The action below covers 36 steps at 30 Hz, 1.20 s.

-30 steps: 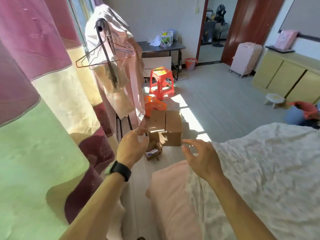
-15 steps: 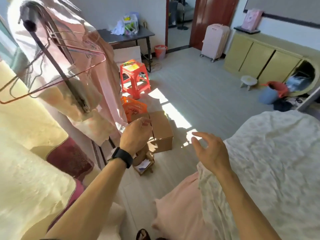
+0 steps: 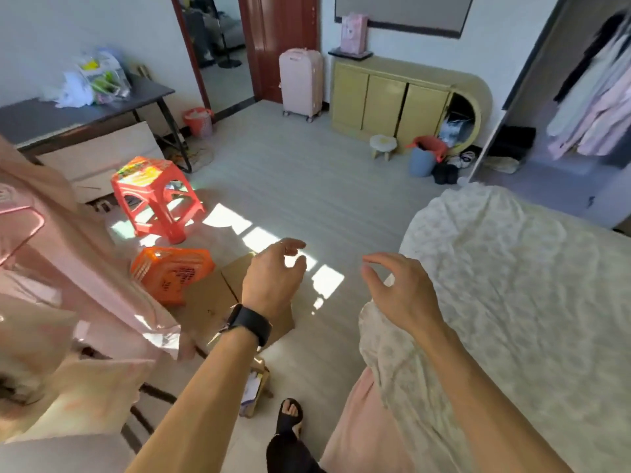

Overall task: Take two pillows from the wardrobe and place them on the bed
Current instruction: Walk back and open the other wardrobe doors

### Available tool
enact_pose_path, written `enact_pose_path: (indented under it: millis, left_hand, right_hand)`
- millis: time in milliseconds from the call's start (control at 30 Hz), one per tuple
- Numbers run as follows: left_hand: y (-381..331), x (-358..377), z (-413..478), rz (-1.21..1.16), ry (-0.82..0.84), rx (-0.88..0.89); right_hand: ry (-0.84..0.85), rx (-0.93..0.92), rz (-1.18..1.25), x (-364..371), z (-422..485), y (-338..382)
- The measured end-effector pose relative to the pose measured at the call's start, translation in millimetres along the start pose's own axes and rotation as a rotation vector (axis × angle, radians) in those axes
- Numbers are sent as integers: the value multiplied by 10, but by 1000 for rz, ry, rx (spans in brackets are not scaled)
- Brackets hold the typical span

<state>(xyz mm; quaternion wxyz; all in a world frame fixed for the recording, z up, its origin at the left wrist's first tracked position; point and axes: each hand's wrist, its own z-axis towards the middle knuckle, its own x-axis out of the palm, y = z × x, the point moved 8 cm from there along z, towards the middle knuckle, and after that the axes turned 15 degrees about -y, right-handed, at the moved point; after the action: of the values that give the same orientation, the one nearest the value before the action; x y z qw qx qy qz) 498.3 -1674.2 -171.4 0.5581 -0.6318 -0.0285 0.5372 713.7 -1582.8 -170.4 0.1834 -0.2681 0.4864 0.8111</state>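
The bed [image 3: 512, 302] fills the right side, covered by a crumpled cream floral quilt over a pink sheet [image 3: 358, 425]. The open wardrobe [image 3: 587, 97] stands at the far right with pale clothes hanging in it; no pillow shows there or on the bed. My left hand [image 3: 273, 278], with a black watch on the wrist, hovers over the floor with curled fingers and holds nothing. My right hand [image 3: 399, 291] floats by the bed's near corner, fingers apart and empty.
A cardboard box [image 3: 211, 302], an orange basket [image 3: 170, 271] and a red stool [image 3: 153, 196] sit on the floor at left. Pink clothes on a rack [image 3: 68, 268] hang close at left. A yellow cabinet [image 3: 392, 97], suitcase [image 3: 300, 83] and dark desk [image 3: 85, 110] line the far walls.
The view has swung right, away from the curtain and clothes rack toward the room and wardrobe. Both hands stay raised and empty, now over the floor beside the bed.
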Motion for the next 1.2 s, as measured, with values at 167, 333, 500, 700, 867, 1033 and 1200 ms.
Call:
enact_pose_path:
  millis: [167, 333, 500, 700, 867, 1033, 1200]
  left_hand:
    - [-556, 760, 764, -23, 125, 154]
    - [-1033, 1601, 1772, -43, 231, 241]
    - [-1616, 2389, 2914, -8, 326, 359]
    - [-2296, 3002, 4168, -24, 318, 427]
    - [-2725, 3631, 5087, -68, 356, 463]
    - [-3192, 4475, 6069, -129, 386, 499]
    - [-3729, 5348, 6912, -138, 438, 541]
  right_hand:
    - [-117, 134, -77, -104, 677, -493]
    - [-263, 217, -104, -57, 1709, -997]
    - [-351, 277, -143, -37, 2872, -1399]
    - [-396, 249, -205, -42, 4244, -1706]
    - [-440, 232, -277, 62, 5302, -2005]
    - [-498, 244, -334, 122, 6410, -2456]
    - [-557, 318, -370, 87, 7317, -2992]
